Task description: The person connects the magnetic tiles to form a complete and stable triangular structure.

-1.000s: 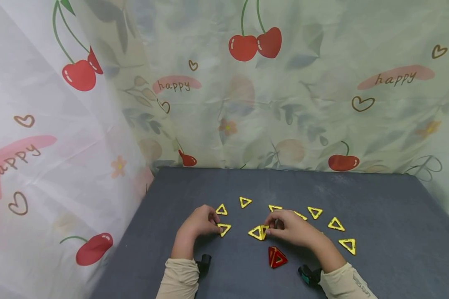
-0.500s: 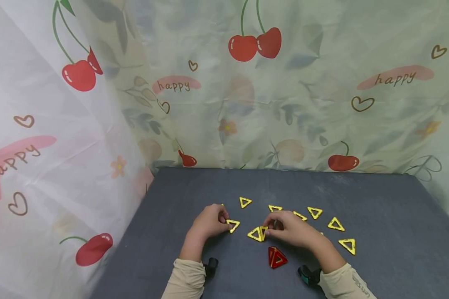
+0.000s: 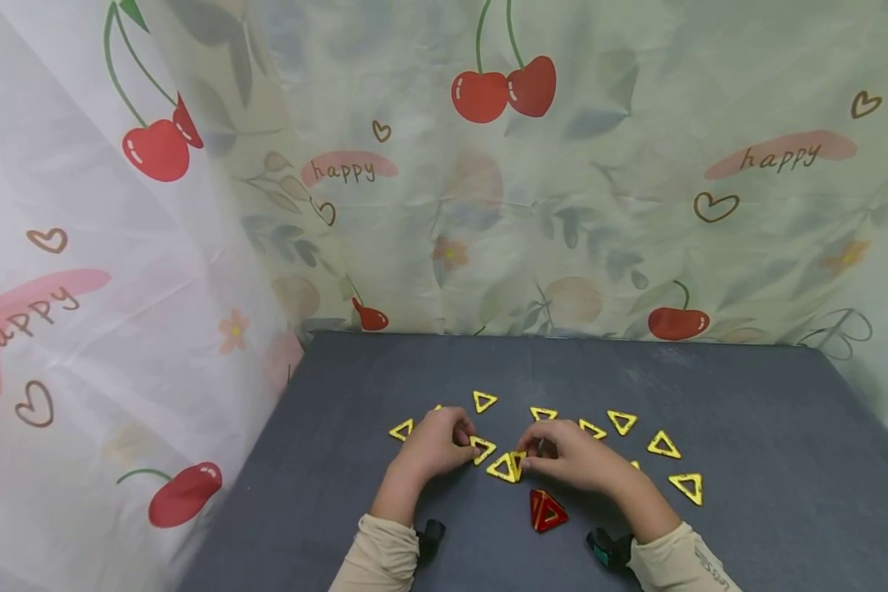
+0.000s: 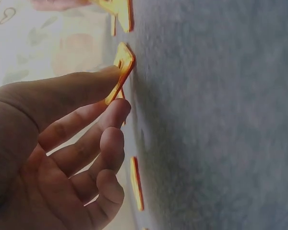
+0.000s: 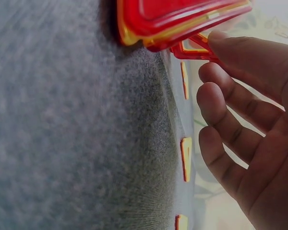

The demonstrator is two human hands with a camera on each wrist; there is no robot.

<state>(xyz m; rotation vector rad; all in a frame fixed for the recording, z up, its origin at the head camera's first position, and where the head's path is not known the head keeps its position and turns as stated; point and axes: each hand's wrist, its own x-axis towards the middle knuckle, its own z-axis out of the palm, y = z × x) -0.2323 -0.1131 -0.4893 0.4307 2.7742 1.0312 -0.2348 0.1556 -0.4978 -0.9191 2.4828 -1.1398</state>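
Note:
My left hand (image 3: 437, 444) pinches a yellow-edged open triangle tile (image 3: 487, 445) between thumb and fingers; the left wrist view shows this tile (image 4: 127, 60) tilted, off the dark surface. Just right of it, my right hand (image 3: 580, 452) pinches a triangle tile (image 3: 519, 465) that stands on edge against a second triangle tile (image 3: 500, 476). Thumb and fingertip of that hand grip a red-sided tile (image 5: 197, 56) in the right wrist view. Close in front of the hands sits a red pyramid-like piece (image 3: 538, 508) made of triangle tiles.
Several loose yellow triangle tiles lie behind and beside the hands, among them one tile (image 3: 484, 409) at the back and one tile (image 3: 699, 487) at the right. The dark table (image 3: 784, 427) ends at a patterned curtain (image 3: 599, 214).
My left hand has carried its triangle tile rightward, close to the joined pair. A tile at the left has come into view behind it. The right hand has barely moved.

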